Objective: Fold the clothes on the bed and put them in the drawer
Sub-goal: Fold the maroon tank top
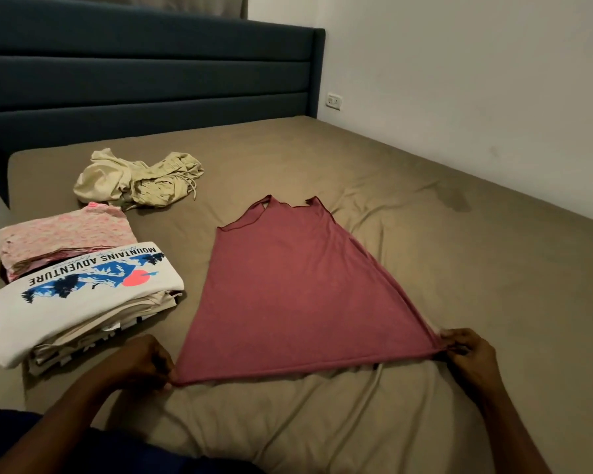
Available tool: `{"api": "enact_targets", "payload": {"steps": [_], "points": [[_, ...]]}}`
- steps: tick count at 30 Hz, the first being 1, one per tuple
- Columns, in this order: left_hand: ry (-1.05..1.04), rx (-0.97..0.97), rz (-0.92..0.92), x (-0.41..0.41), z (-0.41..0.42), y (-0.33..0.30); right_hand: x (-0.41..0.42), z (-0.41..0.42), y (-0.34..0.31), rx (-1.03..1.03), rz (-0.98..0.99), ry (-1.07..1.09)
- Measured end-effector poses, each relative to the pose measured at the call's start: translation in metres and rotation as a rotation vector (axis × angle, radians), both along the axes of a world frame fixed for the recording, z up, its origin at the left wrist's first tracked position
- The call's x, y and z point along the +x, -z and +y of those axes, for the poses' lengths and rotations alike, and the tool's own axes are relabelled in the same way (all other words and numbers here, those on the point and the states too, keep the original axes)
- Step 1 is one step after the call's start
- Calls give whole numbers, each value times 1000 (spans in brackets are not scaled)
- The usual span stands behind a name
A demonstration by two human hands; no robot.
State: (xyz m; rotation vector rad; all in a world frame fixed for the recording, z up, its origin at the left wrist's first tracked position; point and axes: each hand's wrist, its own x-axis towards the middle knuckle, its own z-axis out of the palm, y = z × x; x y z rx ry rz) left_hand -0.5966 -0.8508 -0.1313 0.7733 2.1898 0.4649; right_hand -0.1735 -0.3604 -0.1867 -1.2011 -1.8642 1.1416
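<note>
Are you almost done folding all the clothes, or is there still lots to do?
About halfway. Done: two folded stacks, one topped by a white mountain-print T-shirt, one by a pink patterned garment. In hand: the dusty-pink tank top lies flat, with the left hand and right hand pinching its hem corners. Left: the crumpled beige clothes, then everything goes in the drawer, which isn't in view.

Two bare forearms, no sleeves visible up to frame edge. Left hand (144,362) & right hand (470,354): no rings, watch or gloves seen. Dark navy garment (11,425) at bottom left (prob. worn on lower body, can't tell type).
</note>
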Motion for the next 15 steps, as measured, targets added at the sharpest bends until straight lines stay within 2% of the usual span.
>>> {"api": "enact_targets", "payload": {"steps": [4, 6, 9, 12, 15], "points": [[111, -110, 57, 7, 6, -3, 0, -3, -5, -32, -11, -13], [109, -93, 87, 6, 7, -1, -4, 3, -2, 31, -25, 19], [48, 87, 137, 7, 22, -3, -26, 20, -2, 140, -44, 72], [-5, 289, 159, 8, 56, -6, -68, 44, -9, 179, -27, 9], [-20, 378, 171, 1, 99, -2, -120, 66, -24, 193, -12, -80]]}}
